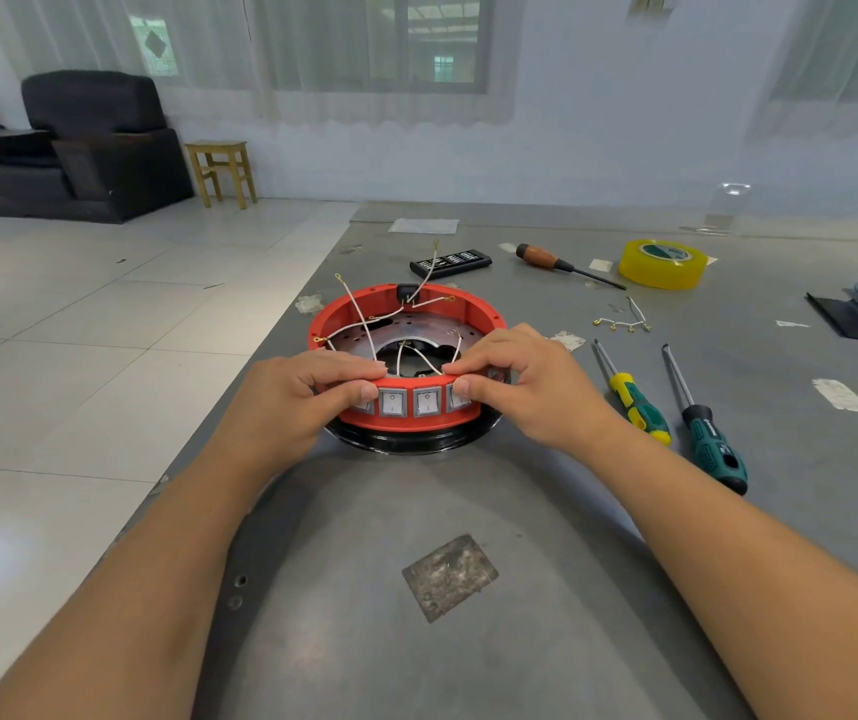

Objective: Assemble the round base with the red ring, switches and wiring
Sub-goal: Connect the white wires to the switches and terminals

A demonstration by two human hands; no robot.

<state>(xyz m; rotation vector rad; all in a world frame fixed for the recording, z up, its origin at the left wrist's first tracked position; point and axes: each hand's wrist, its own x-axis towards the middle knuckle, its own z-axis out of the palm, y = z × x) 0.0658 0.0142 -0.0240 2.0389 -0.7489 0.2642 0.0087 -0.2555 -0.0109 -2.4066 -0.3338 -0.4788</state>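
A grey metal table is seen, with the red ring seated on a black round base near its left edge. White wires with ring terminals are contained inside the ring, standing up loosely. Rocker switches, marked with O and I, are set in its near wall. The near rim is gripped by the left hand and right hand, fingers curled over it, thumbs pressed on the outer switches. Screwdrivers and yellow tape, its label unreadable, are laid to the right.
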